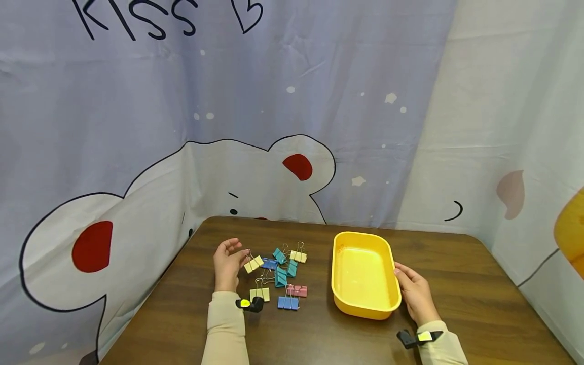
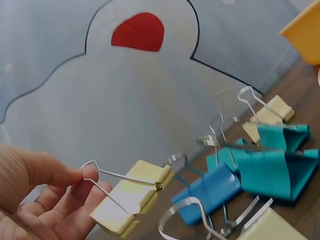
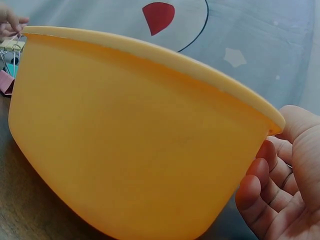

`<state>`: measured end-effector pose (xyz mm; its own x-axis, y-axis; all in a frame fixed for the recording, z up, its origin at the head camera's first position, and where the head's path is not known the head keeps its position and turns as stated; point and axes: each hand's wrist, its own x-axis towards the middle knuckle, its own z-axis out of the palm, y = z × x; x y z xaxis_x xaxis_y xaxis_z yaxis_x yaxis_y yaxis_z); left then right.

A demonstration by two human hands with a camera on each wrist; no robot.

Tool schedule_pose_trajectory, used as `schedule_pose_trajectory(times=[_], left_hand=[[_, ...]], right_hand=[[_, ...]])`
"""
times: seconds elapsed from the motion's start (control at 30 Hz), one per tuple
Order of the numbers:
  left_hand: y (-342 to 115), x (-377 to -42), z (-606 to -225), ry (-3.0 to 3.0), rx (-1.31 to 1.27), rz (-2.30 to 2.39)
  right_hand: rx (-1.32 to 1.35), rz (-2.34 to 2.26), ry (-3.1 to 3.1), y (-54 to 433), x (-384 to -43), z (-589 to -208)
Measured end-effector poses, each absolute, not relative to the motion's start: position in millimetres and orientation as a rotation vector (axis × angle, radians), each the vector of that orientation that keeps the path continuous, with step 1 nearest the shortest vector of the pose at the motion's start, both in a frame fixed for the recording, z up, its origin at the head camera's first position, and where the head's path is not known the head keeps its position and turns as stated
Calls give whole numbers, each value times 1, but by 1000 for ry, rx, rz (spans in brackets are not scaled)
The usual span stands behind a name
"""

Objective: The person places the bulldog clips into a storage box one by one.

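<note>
My left hand pinches a pale yellow binder clip by its wire handle, between thumb and fingertips. The clip hangs at the left side of a loose group of binder clips. Right beside it are a blue binder clip and several teal ones, one teal binder clip in the middle of the group. My right hand holds the right side of a yellow plastic tray, thumb at the rim and curled fingers against the outer wall. No clips show inside the tray.
Nearer the front lie another pale yellow clip, a second blue clip and a pink clip. A further yellow clip is at the back of the group. Behind the brown wooden table hangs a printed curtain.
</note>
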<state>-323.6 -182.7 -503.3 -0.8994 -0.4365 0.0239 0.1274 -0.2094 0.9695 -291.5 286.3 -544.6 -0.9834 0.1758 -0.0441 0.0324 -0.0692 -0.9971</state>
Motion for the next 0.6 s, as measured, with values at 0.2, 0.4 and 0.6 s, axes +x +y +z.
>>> schedule_pose_trajectory(times=[0.2,0.4,0.6], left_hand=[[-175,-320,-490,-1681,352,-2191],[-171,-319,-481,-1591,372,-2311],[-159,-319,-476,-1505,374,-2384]], right_hand=[[-249,2207,-2078,287,-291,-545],[-245,2205,-2081,286,-292,-545],[-245,2188,-2097,286,-292,-544]])
